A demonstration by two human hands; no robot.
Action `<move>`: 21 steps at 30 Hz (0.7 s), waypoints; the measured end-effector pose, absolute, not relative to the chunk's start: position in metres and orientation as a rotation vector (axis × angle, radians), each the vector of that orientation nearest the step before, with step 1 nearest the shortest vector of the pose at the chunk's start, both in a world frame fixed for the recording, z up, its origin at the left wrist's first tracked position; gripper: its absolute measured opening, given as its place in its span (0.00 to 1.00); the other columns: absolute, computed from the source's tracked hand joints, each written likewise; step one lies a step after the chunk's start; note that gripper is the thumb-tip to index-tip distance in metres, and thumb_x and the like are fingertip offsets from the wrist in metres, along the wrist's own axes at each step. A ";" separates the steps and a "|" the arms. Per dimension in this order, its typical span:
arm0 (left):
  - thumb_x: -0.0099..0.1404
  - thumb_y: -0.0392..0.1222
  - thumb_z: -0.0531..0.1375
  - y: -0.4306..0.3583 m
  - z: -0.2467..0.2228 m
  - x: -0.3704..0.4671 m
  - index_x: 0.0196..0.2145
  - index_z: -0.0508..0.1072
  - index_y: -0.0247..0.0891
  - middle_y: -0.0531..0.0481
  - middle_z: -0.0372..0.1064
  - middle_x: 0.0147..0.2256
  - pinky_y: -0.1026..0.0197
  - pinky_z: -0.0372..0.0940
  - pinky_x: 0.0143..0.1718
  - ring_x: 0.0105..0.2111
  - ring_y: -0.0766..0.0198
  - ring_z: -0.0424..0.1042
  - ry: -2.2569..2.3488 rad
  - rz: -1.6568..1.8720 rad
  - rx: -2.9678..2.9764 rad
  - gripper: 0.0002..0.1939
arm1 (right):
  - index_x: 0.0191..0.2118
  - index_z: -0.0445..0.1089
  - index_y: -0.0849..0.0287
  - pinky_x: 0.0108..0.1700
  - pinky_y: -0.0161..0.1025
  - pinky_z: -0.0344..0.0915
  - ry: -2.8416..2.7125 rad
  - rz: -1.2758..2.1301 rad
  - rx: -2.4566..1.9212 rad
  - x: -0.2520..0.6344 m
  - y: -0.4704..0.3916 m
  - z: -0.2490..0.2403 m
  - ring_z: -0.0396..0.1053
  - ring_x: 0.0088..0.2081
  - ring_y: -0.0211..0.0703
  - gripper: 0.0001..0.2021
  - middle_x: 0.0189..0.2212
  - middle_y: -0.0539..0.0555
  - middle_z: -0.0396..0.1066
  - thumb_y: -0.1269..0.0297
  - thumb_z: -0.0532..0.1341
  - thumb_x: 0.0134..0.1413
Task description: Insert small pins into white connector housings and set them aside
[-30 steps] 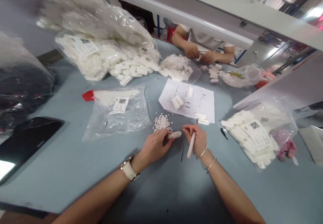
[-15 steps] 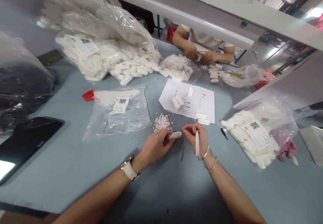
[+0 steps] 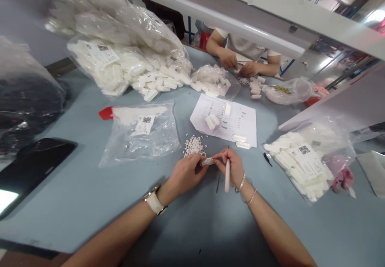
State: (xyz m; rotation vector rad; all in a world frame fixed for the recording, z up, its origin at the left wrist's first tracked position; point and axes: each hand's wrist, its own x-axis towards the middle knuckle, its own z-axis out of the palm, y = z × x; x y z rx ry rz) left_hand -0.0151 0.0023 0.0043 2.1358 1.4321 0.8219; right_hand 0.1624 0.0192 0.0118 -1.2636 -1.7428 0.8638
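My left hand (image 3: 188, 171) pinches a small white plastic housing (image 3: 207, 161) by its left end, low over the table. At the housing's right end are the fingertips of my right hand (image 3: 231, 166). That hand also grips a white-handled tool (image 3: 227, 176) with a thin dark tip pointing away from me; its exact kind I cannot make out. Just beyond my left hand lies a heap of tiny white cylindrical pieces (image 3: 194, 146). A thin dark stick (image 3: 217, 183) rests on the table below the housing.
A printed sheet (image 3: 240, 122) bears several white housings. Clear bags of white parts stand at the back left (image 3: 120, 66) and right (image 3: 306, 162). A flat bag (image 3: 144, 138) lies left, near a black phone-like slab (image 3: 36, 170). Opposite, a co-worker's hands (image 3: 240, 64) handle similar parts.
My right hand has moved left, bringing its fingertips to the housing's right end. The white-handled tool moved with it. My left hand has stayed in place.
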 end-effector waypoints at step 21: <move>0.62 0.44 0.53 0.002 0.004 -0.015 0.29 0.65 0.38 0.53 0.67 0.22 0.63 0.57 0.24 0.22 0.65 0.65 1.493 0.734 2.112 0.08 | 0.31 0.68 0.54 0.40 0.45 0.70 -2.314 0.172 -1.048 0.159 0.013 0.012 0.72 0.37 0.48 0.07 0.22 0.52 0.71 0.73 0.56 0.49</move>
